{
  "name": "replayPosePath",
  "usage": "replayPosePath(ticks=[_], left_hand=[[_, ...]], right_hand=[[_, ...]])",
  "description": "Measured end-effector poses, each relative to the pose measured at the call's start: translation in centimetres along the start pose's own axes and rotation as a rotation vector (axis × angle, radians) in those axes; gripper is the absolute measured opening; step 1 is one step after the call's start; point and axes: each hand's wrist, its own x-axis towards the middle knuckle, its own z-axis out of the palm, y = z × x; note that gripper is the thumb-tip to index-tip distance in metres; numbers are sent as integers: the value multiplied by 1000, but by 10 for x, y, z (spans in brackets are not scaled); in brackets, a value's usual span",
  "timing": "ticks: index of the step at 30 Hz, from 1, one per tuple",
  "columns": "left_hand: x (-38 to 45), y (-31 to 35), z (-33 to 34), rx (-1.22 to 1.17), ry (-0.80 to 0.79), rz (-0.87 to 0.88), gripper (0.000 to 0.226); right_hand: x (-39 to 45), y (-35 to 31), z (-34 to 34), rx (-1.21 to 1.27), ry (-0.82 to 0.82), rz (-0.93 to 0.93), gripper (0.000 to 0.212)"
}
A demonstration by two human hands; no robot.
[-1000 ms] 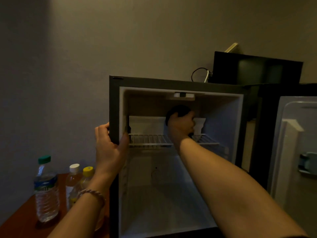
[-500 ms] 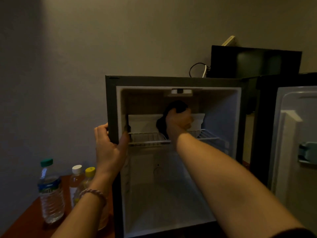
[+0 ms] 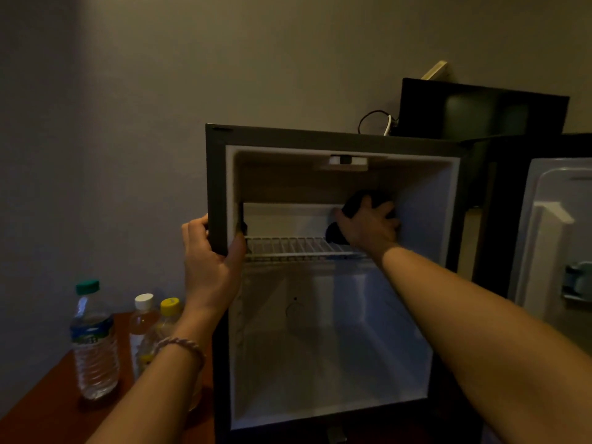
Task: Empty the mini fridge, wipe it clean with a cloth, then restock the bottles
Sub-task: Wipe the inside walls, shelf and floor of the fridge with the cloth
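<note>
Looks like a dim hotel-style room: mini fridge against a plain wall, wooden side table alongside.

Three bottles (different caps), one fridge, one cloth.
</note>
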Motion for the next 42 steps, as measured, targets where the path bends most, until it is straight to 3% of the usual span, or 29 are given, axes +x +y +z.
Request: replayPosePath(ticks=[3,5,7,17,23,31,34,39,42], left_hand=[[-1,1,-1,-31,-8,-9,43],[0,0,-1,-40,-16,-10,42],[0,-1,-1,-22,-16,-9,42],[1,-5,1,-28,-13,16,44],[1,-8,0,-35,-23,19,40],[2,-9,2,-21,-9,7,42],[1,-6,3,-1,7,4,42],[1,-8,0,-4,-23,-1,42],[1,-7,0,9,-10,1,41]], right_hand=[[-5,8,-2,-98,-107,-62,124],[-4,15,-4,-206,-108,-118,131],[0,21,-5,-281,-59,-152,125],[10,5,-5,2,128,-59,81],[10,4,0,40,66,8,103],[2,-10,15,170,232,99,61],[4,-25,13,322,242,199,56],[-13,-54,15,640,147,210,55],[-32,-100,29,791,145,408,56]])
